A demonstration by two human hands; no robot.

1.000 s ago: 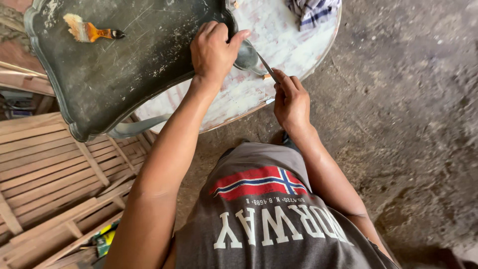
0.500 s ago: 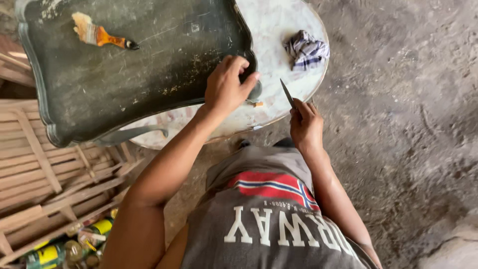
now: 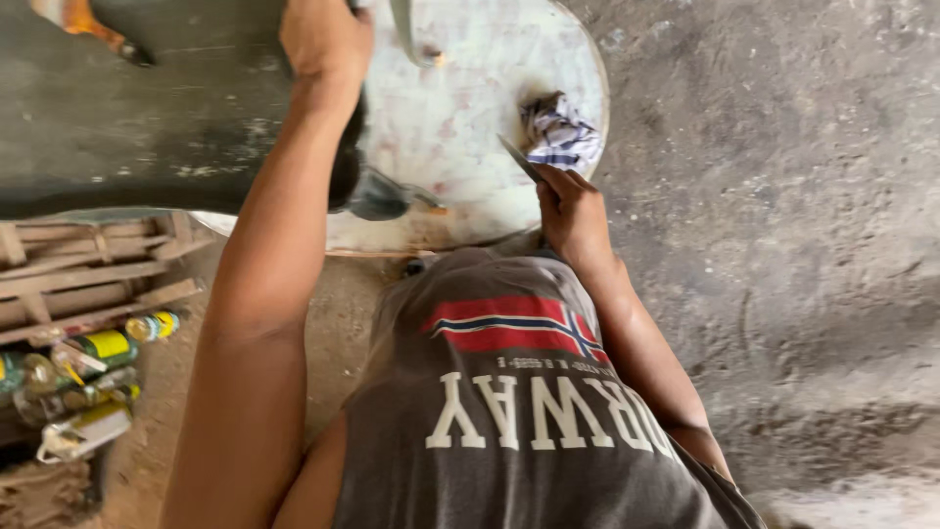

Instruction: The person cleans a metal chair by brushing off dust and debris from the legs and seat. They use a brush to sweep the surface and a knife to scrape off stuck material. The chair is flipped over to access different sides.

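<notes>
The left hand [image 3: 325,37] lies on the near edge of a large dark grey-green panel with a curved, moulded rim [image 3: 147,127]. Its fingers run out past the top of the view, so whether they curl over the edge or press flat cannot be told. The right hand [image 3: 573,211] is closed around a narrow flat metal blade [image 3: 517,157], a scraper or putty knife. The blade points up and to the left and is held just above the bench, clear of the panel.

The panel rests on a round, pale, paint-stained bench [image 3: 470,108] and overhangs it on the left. Just beyond the right hand's fingertips, a crumpled blue-and-white checked rag [image 3: 560,132] lies on the bench. At the top left corner, a paintbrush with an orange handle [image 3: 83,24] lies on the panel.

The panel's face looks dull and uneven, with pale scuffs and streaks near its lower edge. It appears partly worked, and the patchy areas suggest that more surface work is left. Neither blade nor brush touches it at this moment.

Further out, wooden slatted frames [image 3: 88,274] lie beside the bench on the left. Below them several bottles and cans with yellow and green labels [image 3: 83,377] stand on the rough concrete floor [image 3: 783,245].
</notes>
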